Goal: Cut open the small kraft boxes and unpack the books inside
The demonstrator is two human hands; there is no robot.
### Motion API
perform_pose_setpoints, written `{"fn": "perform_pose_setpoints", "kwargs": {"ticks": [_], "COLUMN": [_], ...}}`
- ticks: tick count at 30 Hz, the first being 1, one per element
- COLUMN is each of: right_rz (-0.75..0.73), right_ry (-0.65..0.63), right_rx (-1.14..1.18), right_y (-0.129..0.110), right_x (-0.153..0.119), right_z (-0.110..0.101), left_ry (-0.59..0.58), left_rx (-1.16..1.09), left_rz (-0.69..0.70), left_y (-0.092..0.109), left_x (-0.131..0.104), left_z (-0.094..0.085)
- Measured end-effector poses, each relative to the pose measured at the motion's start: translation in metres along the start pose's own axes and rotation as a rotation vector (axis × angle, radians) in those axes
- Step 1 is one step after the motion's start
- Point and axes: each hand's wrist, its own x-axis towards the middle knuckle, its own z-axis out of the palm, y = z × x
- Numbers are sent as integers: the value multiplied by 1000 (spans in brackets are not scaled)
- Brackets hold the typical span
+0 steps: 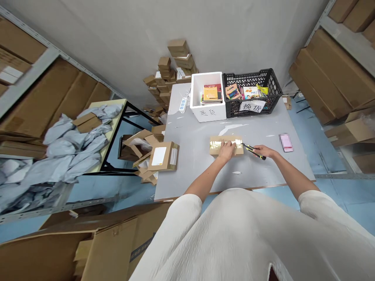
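A small brown cardboard box (215, 145) with shiny clear tape along its top lies on the grey table (199, 171). My left hand (226, 150) rests on top of this box, its fingers spread over the tape. In my right hand (263, 151) is a black and yellow box cutter (254, 152), its tip pointing left at the right end of the taped top. Whether the blade touches the tape is too small to tell.
Behind the box stand a white foam bin (208, 114) and a black crate (277, 93) with books. A pink item (286, 142) lies at the right, a labelled carton (164, 156) at the left edge. Grey parcels (73, 144) fill a side table.
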Motion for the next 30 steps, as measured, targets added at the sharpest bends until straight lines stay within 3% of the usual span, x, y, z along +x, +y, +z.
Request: {"fn": "perform_pose_setpoints", "kwargs": {"ticks": [13,23,30], "right_rz": [-15,-36,6], "right_ry": [-15,115,8], "right_rx": [-29,-2,-24], "right_y": [11,6,8], "right_x": [-5,9,-16], "right_z": [-4,24,13], "left_ry": [10,24,17], "left_rx": [12,26,14], "left_rz": [-11,-10,-33], "left_y": [4,4,6], "left_x": [-6,-4,-3], "left_z": [2,5,0]}}
